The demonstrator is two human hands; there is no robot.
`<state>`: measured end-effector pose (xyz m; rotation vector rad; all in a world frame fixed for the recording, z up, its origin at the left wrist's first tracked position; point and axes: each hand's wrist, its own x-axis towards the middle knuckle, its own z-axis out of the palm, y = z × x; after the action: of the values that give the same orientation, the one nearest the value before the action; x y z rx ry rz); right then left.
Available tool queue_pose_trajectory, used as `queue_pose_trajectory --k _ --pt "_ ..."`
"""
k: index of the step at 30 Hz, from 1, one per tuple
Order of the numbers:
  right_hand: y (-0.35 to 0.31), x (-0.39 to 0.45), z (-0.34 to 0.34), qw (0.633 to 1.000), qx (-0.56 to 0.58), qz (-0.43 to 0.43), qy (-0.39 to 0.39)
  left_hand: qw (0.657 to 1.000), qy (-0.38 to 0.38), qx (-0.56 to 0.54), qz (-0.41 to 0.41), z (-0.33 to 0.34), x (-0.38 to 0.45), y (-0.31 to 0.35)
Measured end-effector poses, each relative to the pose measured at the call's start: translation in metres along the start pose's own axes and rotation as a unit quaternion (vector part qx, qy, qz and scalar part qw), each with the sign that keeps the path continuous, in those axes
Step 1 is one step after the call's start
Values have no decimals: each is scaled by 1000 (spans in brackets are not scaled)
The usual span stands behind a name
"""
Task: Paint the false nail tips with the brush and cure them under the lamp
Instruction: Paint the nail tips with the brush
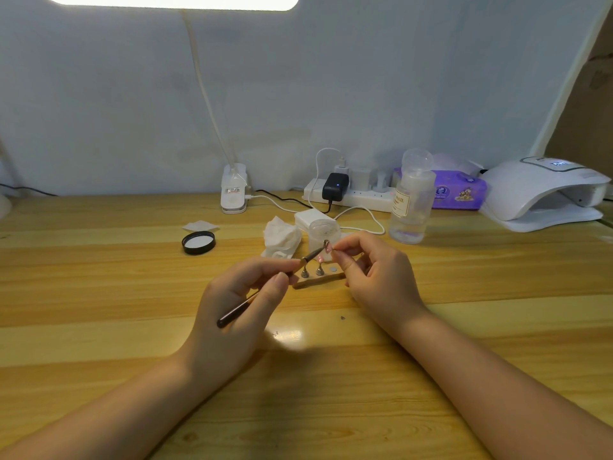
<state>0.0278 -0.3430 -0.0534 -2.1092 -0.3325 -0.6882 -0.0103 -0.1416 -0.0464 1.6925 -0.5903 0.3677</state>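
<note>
Two hands worked low over the wooden table (99, 277): left hand (238, 310) pinched the brush (265, 290), right hand (374, 277) pinched a nail tip (328, 248) at the bristles, above the small stand (318, 275). Farther back sat a black lid (198, 242), a clear bottle (411, 200) and, far right, the curing lamp (544, 194).

Two bare forearms enter from the bottom corners, no sleeves in view on either. Left hand (232, 310) and right hand (381, 280) are both bare: no gloves, rings, bracelets or watch visible on fingers or wrists. Fingernails look short and plain (left thumbnail shows clearest, unpainted as far as visible). Nothing above the forearms is in frame.
</note>
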Motion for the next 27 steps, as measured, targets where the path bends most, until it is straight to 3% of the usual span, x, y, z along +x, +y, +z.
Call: queue_pose_trajectory --k 27 --pt "0 0 0 1000 -6 -7 2 999 11 29 21 1 0 -1"
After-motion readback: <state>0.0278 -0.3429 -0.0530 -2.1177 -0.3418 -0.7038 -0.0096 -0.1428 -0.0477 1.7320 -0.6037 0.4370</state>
